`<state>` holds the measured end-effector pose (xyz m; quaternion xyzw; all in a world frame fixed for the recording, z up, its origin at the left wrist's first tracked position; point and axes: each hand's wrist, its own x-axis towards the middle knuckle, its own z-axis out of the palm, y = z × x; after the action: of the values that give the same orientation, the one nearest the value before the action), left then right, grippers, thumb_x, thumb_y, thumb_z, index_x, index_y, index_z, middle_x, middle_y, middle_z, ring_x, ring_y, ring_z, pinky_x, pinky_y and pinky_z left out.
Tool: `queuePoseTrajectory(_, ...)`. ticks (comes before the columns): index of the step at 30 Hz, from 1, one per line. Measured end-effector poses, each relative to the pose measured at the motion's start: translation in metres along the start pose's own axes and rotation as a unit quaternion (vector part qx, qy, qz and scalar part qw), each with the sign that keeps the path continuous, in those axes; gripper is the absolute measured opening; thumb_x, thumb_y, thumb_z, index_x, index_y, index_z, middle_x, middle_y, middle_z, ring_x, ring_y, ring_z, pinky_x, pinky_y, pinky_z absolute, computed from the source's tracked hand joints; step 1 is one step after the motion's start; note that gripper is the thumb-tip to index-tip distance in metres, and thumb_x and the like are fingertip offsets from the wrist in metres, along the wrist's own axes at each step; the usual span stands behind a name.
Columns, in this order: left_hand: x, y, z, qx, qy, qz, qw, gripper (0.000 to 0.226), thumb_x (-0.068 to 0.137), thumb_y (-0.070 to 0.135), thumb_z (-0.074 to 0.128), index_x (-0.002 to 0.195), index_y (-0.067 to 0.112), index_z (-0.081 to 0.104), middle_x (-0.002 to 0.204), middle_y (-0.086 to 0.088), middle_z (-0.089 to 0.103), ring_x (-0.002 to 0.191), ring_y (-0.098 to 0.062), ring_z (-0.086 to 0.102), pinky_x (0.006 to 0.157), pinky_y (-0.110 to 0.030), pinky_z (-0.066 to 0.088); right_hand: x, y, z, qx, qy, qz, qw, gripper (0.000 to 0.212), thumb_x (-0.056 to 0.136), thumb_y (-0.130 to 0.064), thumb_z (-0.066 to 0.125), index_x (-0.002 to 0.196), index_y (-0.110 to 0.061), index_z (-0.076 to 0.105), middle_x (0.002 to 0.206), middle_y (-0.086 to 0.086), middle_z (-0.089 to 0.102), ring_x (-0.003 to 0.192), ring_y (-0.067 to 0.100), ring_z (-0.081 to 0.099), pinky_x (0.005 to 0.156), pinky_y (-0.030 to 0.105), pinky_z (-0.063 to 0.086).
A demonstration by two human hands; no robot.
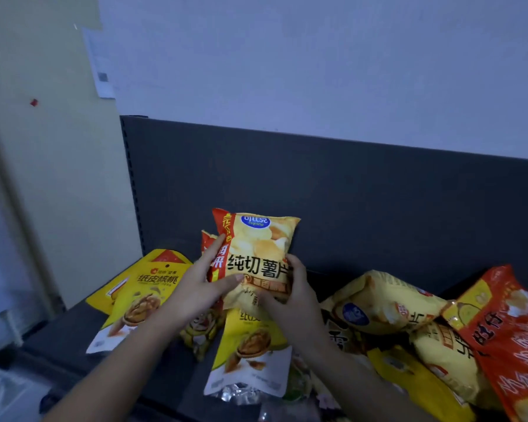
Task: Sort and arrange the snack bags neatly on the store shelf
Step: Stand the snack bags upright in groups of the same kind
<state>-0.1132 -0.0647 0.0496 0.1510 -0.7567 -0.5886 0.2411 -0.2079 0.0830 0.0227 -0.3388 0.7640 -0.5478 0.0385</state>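
A yellow potato chip bag with a red strip stands upright in the middle of the dark shelf. My left hand grips its left side, thumb across the front. My right hand grips its lower right edge. A second chip bag peeks out just behind it. Two yellow walnut bags lie flat at the left, and another walnut bag lies in front, under my hands. More yellow chip bags and an orange bag are heaped at the right.
The shelf's dark back panel rises behind the bags, with a pale wall above it. A beige wall borders the shelf on the left. Bare shelf surface shows at the front left.
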Motion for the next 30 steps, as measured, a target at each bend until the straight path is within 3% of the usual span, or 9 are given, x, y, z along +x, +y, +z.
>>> queuePoseTrajectory(4,0.005,-0.022,-0.054,0.001,0.048,-0.010,0.999,0.058,0.086,0.008,0.064,0.136,0.030,0.043,0.102,0.008,0.069,0.090,-0.004,0.068,0.071,-0.022,0.056,0.021,-0.013,0.059,-0.011,-0.041,-0.019,0.999,0.072,0.084,-0.029,0.067,0.142,-0.030,0.025,0.129,-0.007,0.051,0.115,0.009,0.052,0.094,0.034,0.049)
queuePoseTrajectory(10,0.030,-0.060,-0.120,0.032,0.110,0.002,0.993,0.056,0.088,0.014,0.062,0.134,0.036,0.038,0.112,0.014,0.064,0.095,-0.001,0.064,0.072,-0.016,0.053,0.063,-0.028,0.135,-0.033,-0.075,-0.056,0.995,0.069,0.090,-0.026,0.061,0.146,-0.029,0.021,0.135,-0.007,0.048,0.121,0.009,0.048,0.099,0.031,0.045)
queuePoseTrajectory(15,0.062,-0.097,-0.138,0.082,0.065,-0.010,0.994,0.059,0.093,0.009,0.056,0.137,0.040,0.032,0.120,0.020,0.057,0.102,0.007,0.059,0.082,-0.019,0.052,0.095,-0.013,0.168,-0.126,-0.126,-0.055,0.982,0.067,0.095,-0.025,0.050,0.148,-0.038,0.010,0.128,0.000,0.048,0.115,0.016,0.048,0.094,0.035,0.046)
queuePoseTrajectory(19,0.073,-0.128,-0.144,0.127,0.029,-0.070,0.989,0.060,0.093,0.027,0.056,0.142,0.044,0.025,0.120,0.008,0.062,0.100,-0.010,0.064,0.084,-0.038,0.054,0.098,0.011,0.186,-0.191,-0.158,0.003,0.969,0.064,0.098,-0.032,0.043,0.146,-0.043,0.001,0.120,0.003,0.052,0.111,0.020,0.049,0.091,0.045,0.047)
queuePoseTrajectory(22,0.082,-0.134,-0.148,0.130,0.005,-0.096,0.987,0.064,0.089,0.043,0.058,0.142,0.049,0.023,0.119,0.006,0.064,0.101,-0.015,0.064,0.086,-0.042,0.053,0.111,0.009,0.188,-0.204,-0.190,0.034,0.960,0.064,0.099,-0.028,0.043,0.150,-0.028,0.005,0.124,0.010,0.054,0.111,0.026,0.053,0.093,0.042,0.047)
queuePoseTrajectory(24,0.086,-0.138,-0.152,0.110,0.002,-0.111,0.988,0.069,0.075,0.057,0.060,0.133,0.060,0.022,0.119,0.009,0.064,0.103,-0.015,0.064,0.089,-0.045,0.052,0.115,0.005,0.187,-0.198,-0.205,0.044,0.958,0.062,0.099,-0.027,0.043,0.151,-0.023,0.008,0.125,0.011,0.055,0.111,0.026,0.054,0.092,0.039,0.047)
queuePoseTrajectory(26,0.087,-0.138,-0.154,0.094,-0.012,-0.113,0.989,0.067,0.079,0.051,0.062,0.132,0.059,0.022,0.117,0.010,0.064,0.102,-0.016,0.064,0.089,-0.046,0.052,0.113,0.001,0.185,-0.176,-0.213,0.057,0.959,0.063,0.099,-0.026,0.043,0.151,-0.023,0.009,0.126,0.009,0.055,0.110,0.025,0.055,0.092,0.039,0.048)
queuePoseTrajectory(30,0.083,-0.126,-0.147,0.073,-0.002,-0.106,0.992,0.055,0.094,0.014,0.055,0.137,0.039,0.032,0.115,0.003,0.065,0.101,-0.019,0.064,0.086,-0.042,0.053,0.098,-0.003,0.172,-0.101,-0.210,0.087,0.969,0.069,0.096,-0.034,0.047,0.150,-0.029,0.005,0.138,0.003,0.047,0.120,0.020,0.051,0.099,0.038,0.045)
